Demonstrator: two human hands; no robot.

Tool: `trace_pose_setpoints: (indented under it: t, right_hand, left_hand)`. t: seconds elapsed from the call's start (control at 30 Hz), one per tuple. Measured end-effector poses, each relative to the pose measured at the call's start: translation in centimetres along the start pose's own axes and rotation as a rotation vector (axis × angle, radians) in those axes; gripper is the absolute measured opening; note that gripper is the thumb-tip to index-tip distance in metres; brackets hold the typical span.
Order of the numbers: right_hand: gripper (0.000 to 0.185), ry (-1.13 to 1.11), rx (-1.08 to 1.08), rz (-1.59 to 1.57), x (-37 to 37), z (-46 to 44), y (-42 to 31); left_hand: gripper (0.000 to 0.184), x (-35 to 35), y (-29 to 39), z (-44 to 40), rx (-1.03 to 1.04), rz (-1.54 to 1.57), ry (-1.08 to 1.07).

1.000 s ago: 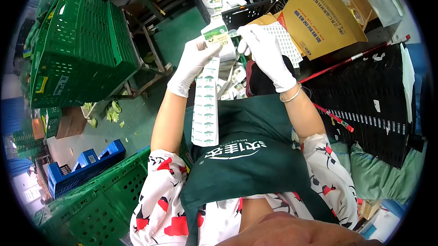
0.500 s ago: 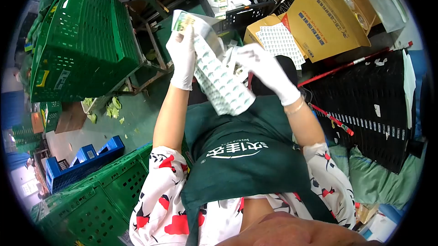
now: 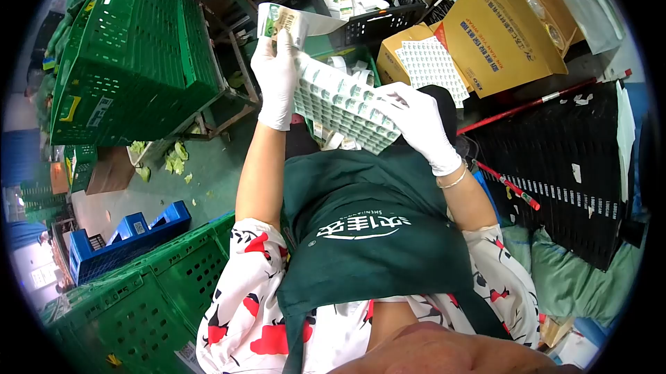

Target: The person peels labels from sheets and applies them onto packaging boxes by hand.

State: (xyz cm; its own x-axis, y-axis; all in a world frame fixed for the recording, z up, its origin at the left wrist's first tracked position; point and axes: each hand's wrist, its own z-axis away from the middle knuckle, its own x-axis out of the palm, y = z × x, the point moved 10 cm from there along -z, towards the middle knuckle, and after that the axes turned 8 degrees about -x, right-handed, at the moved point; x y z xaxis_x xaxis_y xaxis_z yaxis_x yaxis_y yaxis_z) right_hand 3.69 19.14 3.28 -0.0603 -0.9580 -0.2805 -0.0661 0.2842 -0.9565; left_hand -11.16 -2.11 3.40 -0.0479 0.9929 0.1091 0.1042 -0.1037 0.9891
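Note:
My left hand (image 3: 276, 82), in a white glove, is closed round a green-and-white printed packet (image 3: 281, 21) and the left end of a label sheet (image 3: 347, 107). The sheet carries rows of small green-and-white labels and slants down to the right in front of my apron. My right hand (image 3: 420, 124), gloved too, is closed at the sheet's right end, with fingertips on its upper edge. Below and behind the sheet, loose labelled pieces (image 3: 335, 139) show in part.
A black crate (image 3: 388, 20) of white packets stands at the top. Right of it are a yellow carton (image 3: 496, 34) and another label sheet (image 3: 433, 69). Green crates (image 3: 125, 62) are stacked left, black crates (image 3: 555, 159) right. A blue crate (image 3: 128, 245) lies lower left.
The narrow hanging label strip has swung up and right and now shows as a wide sheet. My left hand has moved left and up; my right hand has come down to the sheet's end.

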Motion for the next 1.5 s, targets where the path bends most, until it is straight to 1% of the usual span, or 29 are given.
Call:
trace_pose_setpoints:
  t: [0.03,0.07,0.17,0.2,0.3,0.37,0.4,0.43,0.47,0.5,0.57,0.6,0.63,0.7,0.73,0.83,0.87,0.9,0.97,1.07,1.17,1.23,1.3,1.4,1.5]
  right_hand:
    - [0.024,0.011,-0.003,-0.004,-0.1,0.0,0.0]
    - [0.024,0.064,0.011,-0.226,0.0,0.1,1.0]
    - [0.024,0.194,-0.158,0.012,-1.8,0.3,-0.9]
    - [0.019,0.239,-0.201,0.081,-2.3,0.3,-1.4]
    - [0.016,0.335,-0.117,-0.021,-2.7,0.5,-0.9]
    - [0.014,0.358,-0.146,-0.031,-2.7,0.4,-1.2]
    - [0.013,0.357,-0.153,-0.044,-2.7,0.3,-1.5]
    - [0.013,0.358,-0.159,-0.056,-2.7,0.2,-1.6]
    - [0.011,0.367,-0.197,-0.032,-2.8,0.1,-1.8]
    - [0.011,0.374,-0.191,-0.010,-3.0,0.1,-1.9]
    - [0.011,0.384,-0.182,0.037,-3.6,0.2,-2.2]
    - [0.015,0.414,-0.205,0.033,-3.6,0.2,-1.4]
    - [0.016,0.423,-0.159,0.083,-3.8,0.2,-0.4]
    - [0.019,0.435,-0.068,0.181,-4.2,0.2,1.1]
    - [0.027,0.390,-0.007,0.214,-4.2,0.2,1.1]
    - [0.028,0.327,-0.120,-0.080,-5.1,-1.3,1.8]
    - [0.028,0.260,-0.061,-0.078,-5.2,-1.6,2.3]
    - [0.032,0.237,-0.139,0.218,-5.5,-1.8,0.0]
    - [0.035,0.199,-0.453,0.447,-4.7,-2.3,-3.4]
    - [0.038,-0.030,-0.659,0.727,-1.9,-2.1,-5.7]
    - [0.033,-0.228,-0.492,0.602,-0.6,-2.6,-3.8]
    - [0.033,-0.241,-0.555,0.620,-0.3,-2.4,-4.0]
    - [0.033,-0.251,-0.612,0.636,0.1,-2.1,-4.1]
    - [0.033,-0.252,-0.569,0.486,0.2,-1.3,-4.7]
    - [0.033,-0.268,-0.235,0.127,-1.3,-0.4,-3.3]
  left_hand:
    - [0.024,-0.1,-0.3,-0.1,0.063,-0.061,0.021]
    - [0.024,-0.4,-0.9,-0.2,0.089,-0.108,0.074]
    - [0.024,-0.6,0.7,0.9,0.187,-0.188,0.212]
    - [0.022,-1.0,0.6,0.6,0.216,-0.128,0.256]
    - [0.023,-2.0,-1.2,-0.6,0.094,-0.052,0.282]
    - [0.024,-1.0,-2.2,-0.8,0.063,-0.127,0.201]
    - [0.023,0.4,-2.6,0.1,-0.129,0.045,0.115]
    - [0.023,0.7,-3.4,0.2,-0.114,0.067,0.105]
    - [0.023,0.2,-3.6,0.0,-0.016,0.009,0.145]
    - [0.023,0.1,-2.5,0.1,0.080,-0.047,0.183]
    - [0.023,-1.1,-2.5,0.0,0.045,0.002,0.252]
    - [0.023,-1.2,-1.6,0.3,0.041,0.035,0.274]
    - [0.023,-1.3,-1.3,0.4,0.039,0.086,0.288]
    - [0.023,-1.4,0.2,0.5,0.151,0.105,0.319]
    - [0.023,-1.4,0.7,0.6,0.174,0.106,0.318]
    - [0.024,-1.6,1.7,0.7,0.217,0.096,0.314]
    - [0.025,-1.5,1.9,0.8,0.234,0.060,0.315]
    - [0.025,-1.5,2.3,0.8,0.251,0.025,0.317]
    - [0.024,-0.8,2.8,1.0,0.290,0.021,0.302]
    - [0.024,-0.2,2.7,0.9,0.303,0.024,0.287]
    - [0.023,0.2,3.1,1.1,0.292,0.037,0.281]
    - [0.024,0.1,3.3,1.1,0.306,0.006,0.291]
    - [0.023,-0.3,2.6,0.7,0.262,-0.015,0.313]
    - [0.023,-0.6,1.6,-0.1,0.251,-0.074,0.339]
    - [0.024,-2.1,0.8,-1.4,0.216,-0.149,0.382]
